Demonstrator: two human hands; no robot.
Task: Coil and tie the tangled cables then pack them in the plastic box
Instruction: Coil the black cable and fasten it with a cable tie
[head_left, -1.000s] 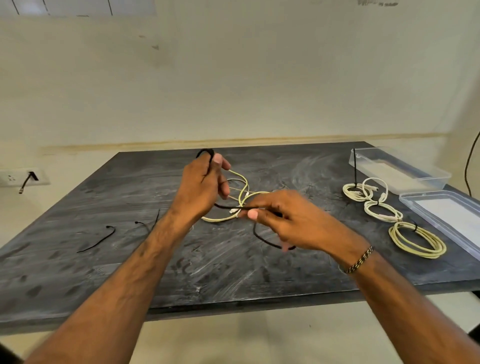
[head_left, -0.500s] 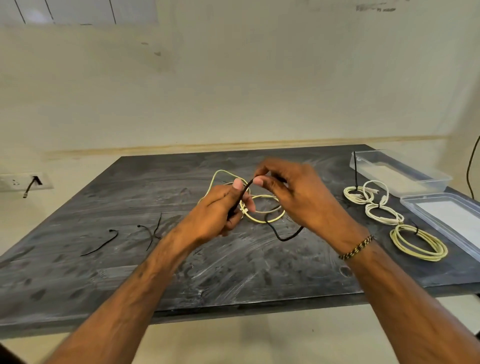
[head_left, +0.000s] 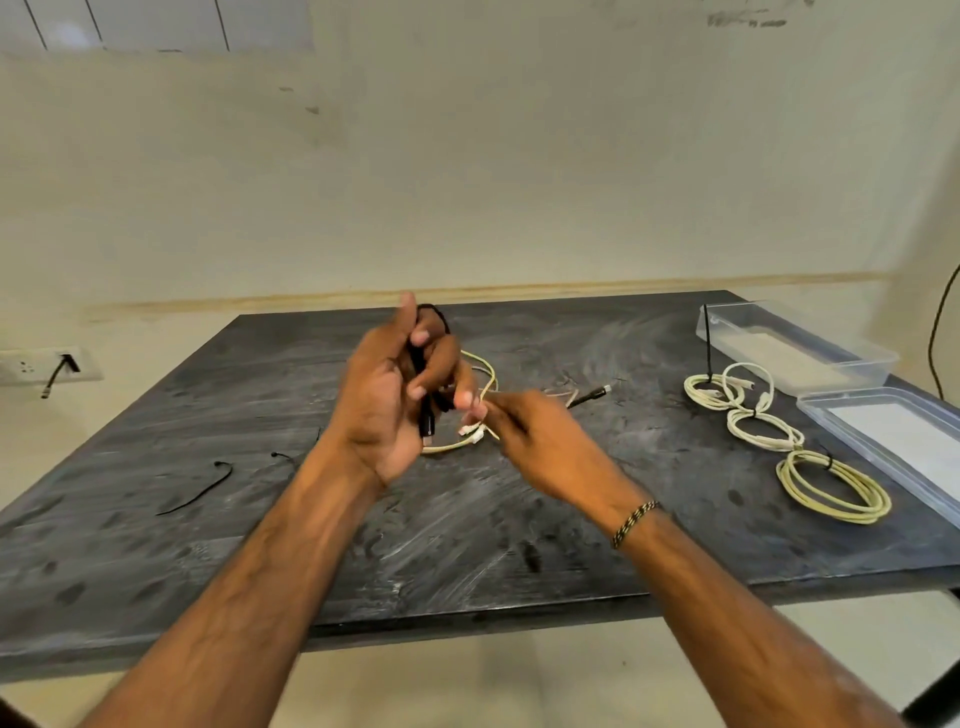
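Cables first: the black cable (head_left: 427, 384) is bunched up in the left hand (head_left: 387, 395), which is raised above the desk (head_left: 467, 519) with its palm turned toward the camera and its fingers curled round the loops. 1 black plug end hangs down below the palm. The right hand (head_left: 540, 441) sits just to the right and a bit lower, fingertips pinched together on the yellowish cable (head_left: 480, 387) right by its white plug. It's motion-blurred, so the exact grip is hard to make out. That yellowish cable loops on the desk directly behind both hands, and another dark plug end (head_left: 589, 397) lies on the desk just past the right hand.

Well off to the right of the right hand there are 3 already coiled and tied bundles in a row: 2 white coils (head_left: 727, 389) (head_left: 763, 434) and a bigger yellow coil (head_left: 834, 486) nearest the desk's front edge. Beyond those, further right, is the clear plastic box (head_left: 800, 348), with its lid (head_left: 893, 441) lying flat beside it.

To the left of the left hand, a loose black tie (head_left: 202, 488) lies on the desk, with another small one (head_left: 283, 456) closer to the left wrist. A beaded bracelet (head_left: 634, 522) is on the right wrist.
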